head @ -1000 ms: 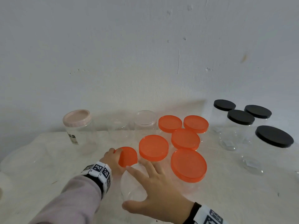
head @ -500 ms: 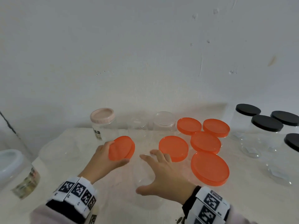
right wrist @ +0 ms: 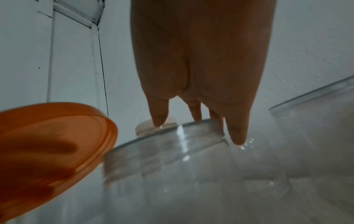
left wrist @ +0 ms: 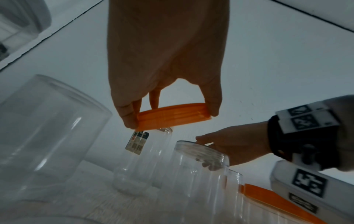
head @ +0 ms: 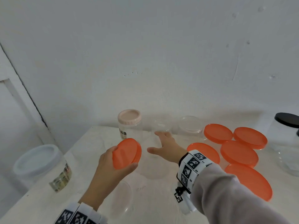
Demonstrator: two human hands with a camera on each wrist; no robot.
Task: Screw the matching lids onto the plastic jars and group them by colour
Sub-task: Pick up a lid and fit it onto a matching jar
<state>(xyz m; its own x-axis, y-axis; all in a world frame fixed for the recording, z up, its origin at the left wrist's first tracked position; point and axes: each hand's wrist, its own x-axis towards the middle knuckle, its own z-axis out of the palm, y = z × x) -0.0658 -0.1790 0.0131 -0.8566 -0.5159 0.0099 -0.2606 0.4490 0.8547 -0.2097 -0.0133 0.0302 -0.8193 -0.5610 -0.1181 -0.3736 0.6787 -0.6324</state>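
My left hand (head: 121, 157) holds a loose orange lid (head: 127, 152) by its rim, tilted, above the table; the left wrist view shows the lid (left wrist: 172, 116) pinched between fingers and thumb. Just right of it stands an open clear jar (head: 155, 168). My right hand (head: 155, 141) reaches over the jar's mouth. In the right wrist view the thumb and fingers (right wrist: 237, 136) come down on opposite sides of the jar's rim (right wrist: 172, 136), gripping it. The lid (right wrist: 47, 144) hangs close beside the jar's mouth, to its left.
Several orange-lidded jars (head: 238, 152) are grouped at the right, with a black-lidded jar (head: 286, 126) beyond them. A pink-lidded jar (head: 129, 125) and two open clear jars (head: 190, 128) stand by the wall. A pale-lidded jar (head: 38, 164) sits near the table's left edge. Another clear jar (head: 119, 196) stands in front.
The view has swung left. My left hand has raised the orange lid off the table. My right hand has slid forward onto the clear jar's mouth.
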